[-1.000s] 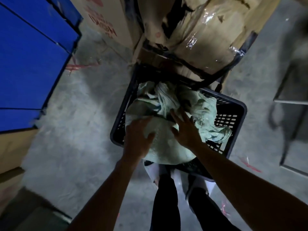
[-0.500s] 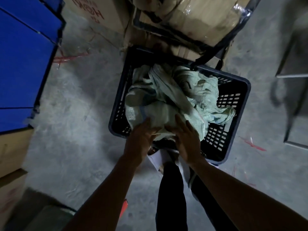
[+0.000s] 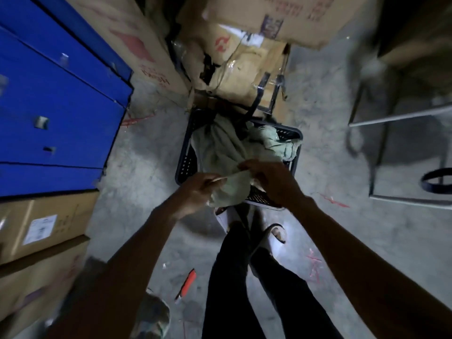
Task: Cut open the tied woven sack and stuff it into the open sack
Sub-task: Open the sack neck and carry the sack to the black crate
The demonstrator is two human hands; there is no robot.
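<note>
A pale green woven sack point(image 3: 221, 148) lies crumpled in a dark plastic crate point(image 3: 184, 157) on the concrete floor in front of me. Both hands grip its near edge above the crate's front rim. My left hand point(image 3: 198, 189) pinches the left part of that edge. My right hand point(image 3: 269, 178) clutches the cloth just to the right, knuckles up. More pale green sack cloth point(image 3: 276, 143) bunches in the crate's far right corner. A red-handled cutter point(image 3: 187, 283) lies on the floor near my left leg, away from both hands.
Blue cabinets point(image 3: 53, 113) stand at the left, with cardboard boxes point(image 3: 41, 223) below them. Torn, taped boxes point(image 3: 244, 64) are stacked behind the crate. A metal frame point(image 3: 401, 118) stands at the right. My feet in sandals point(image 3: 277, 234) are just behind the crate.
My hands went from pressing flat on the sack to gripping its near edge and lifting it. The view pulled back, so the floor and cutter now show.
</note>
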